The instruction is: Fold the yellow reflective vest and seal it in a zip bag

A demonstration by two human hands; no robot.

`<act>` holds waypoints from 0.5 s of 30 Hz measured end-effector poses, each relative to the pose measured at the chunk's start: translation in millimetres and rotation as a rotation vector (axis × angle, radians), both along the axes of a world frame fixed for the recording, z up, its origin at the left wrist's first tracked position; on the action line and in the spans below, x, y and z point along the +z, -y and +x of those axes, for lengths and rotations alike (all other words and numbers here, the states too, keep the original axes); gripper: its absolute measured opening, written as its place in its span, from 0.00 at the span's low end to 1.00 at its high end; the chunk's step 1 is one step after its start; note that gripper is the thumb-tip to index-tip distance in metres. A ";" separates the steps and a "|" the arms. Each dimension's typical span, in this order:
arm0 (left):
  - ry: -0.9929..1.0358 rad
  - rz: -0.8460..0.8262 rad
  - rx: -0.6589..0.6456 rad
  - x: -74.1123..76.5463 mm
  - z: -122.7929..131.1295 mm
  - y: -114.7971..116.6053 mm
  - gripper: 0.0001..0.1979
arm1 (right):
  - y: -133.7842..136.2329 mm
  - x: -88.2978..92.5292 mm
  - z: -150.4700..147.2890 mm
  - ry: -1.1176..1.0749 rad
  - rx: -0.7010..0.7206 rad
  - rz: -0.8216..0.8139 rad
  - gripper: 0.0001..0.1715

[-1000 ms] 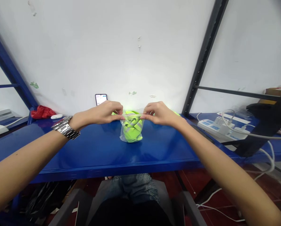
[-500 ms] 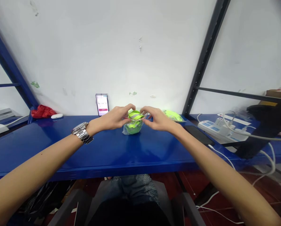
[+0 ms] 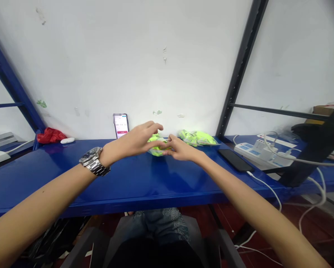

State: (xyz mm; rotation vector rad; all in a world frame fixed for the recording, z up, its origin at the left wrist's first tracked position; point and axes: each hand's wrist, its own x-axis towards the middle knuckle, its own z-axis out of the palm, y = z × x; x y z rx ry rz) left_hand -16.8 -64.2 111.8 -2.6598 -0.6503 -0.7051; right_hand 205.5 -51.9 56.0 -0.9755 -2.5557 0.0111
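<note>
A clear plastic bag with folded neon-yellow fabric inside sits over the blue table, mostly hidden behind my hands. My right hand is closed in a pinch at the bag's right edge, its fingers curled. Over the bag's left and upper side is my left hand, thumb and fingers spread apart, the thumb reaching across the bag's front near my right fingertips. Whether that thumb presses on the plastic I cannot tell. A metal watch circles my left wrist.
More bagged neon-yellow fabric lies by the wall, right of my hands. A phone with a lit timer leans on the wall. A dark phone with a cable, a power strip, a red bag and a white case lie around.
My right hand has moved left and lower and curled into a pinch. My left fingers have spread from the bag's rim. The bag sits lower behind the hands, and more of the other bagged fabric shows.
</note>
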 end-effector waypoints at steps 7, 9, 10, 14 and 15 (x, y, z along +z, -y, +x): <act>-0.026 -0.034 0.006 -24.4 -5.2 -11.5 0.09 | 0.3 8.7 2.0 -0.266 0.075 0.050 0.12; 0.025 -0.014 -0.018 -26.1 -4.9 -14.5 0.05 | 4.7 15.8 4.6 -0.349 0.089 0.056 0.11; 0.028 -0.015 -0.030 -25.8 -4.2 -15.1 0.04 | 7.2 18.9 6.4 -0.387 0.093 0.054 0.10; 0.017 -0.048 -0.030 -23.1 -1.0 -14.8 0.13 | 13.8 24.7 14.4 -0.515 0.117 -0.004 0.11; 0.008 -0.042 -0.009 -22.5 -0.2 -14.7 0.15 | 14.3 24.4 15.7 -0.545 0.124 -0.026 0.12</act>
